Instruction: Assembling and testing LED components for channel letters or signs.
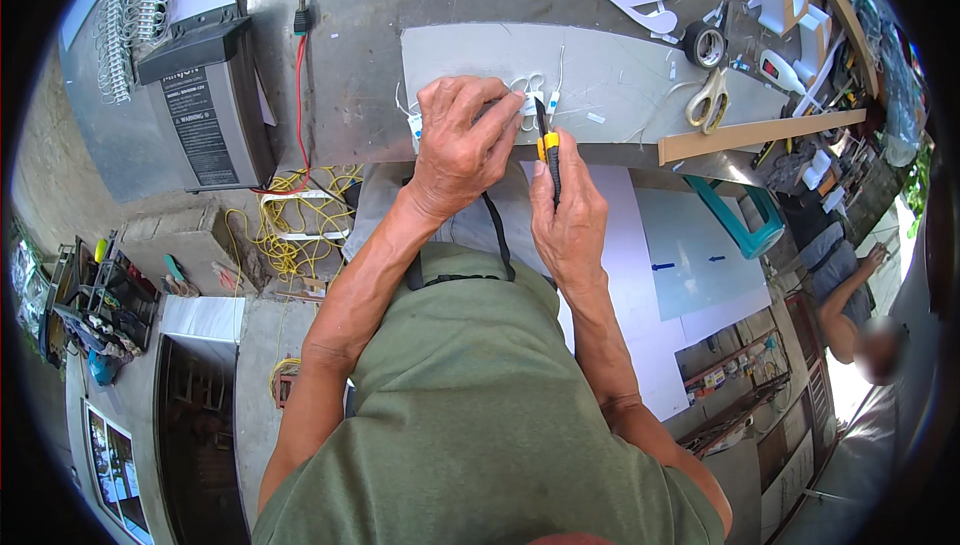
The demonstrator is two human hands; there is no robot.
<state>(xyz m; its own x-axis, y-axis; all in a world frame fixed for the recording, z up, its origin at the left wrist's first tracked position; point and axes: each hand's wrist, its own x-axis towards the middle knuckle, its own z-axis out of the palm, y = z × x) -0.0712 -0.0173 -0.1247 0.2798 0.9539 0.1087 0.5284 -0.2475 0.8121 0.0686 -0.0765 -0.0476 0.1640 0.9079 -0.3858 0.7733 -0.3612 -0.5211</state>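
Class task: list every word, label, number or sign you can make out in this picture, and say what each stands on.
Dark label on the grey box: large heading and smaller lines; wording not copied here.
Pale blue-grey sheet: blue arrows, without words that I can make out.
Small white module by the utility knife: blue marking, too small to read.

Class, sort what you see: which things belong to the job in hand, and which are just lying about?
Apparently in use:
utility knife, in the right hand
white wired module, at the left hand
pale sheet beneath

Seemingly lying about:
scissors
black tape roll
brown strip
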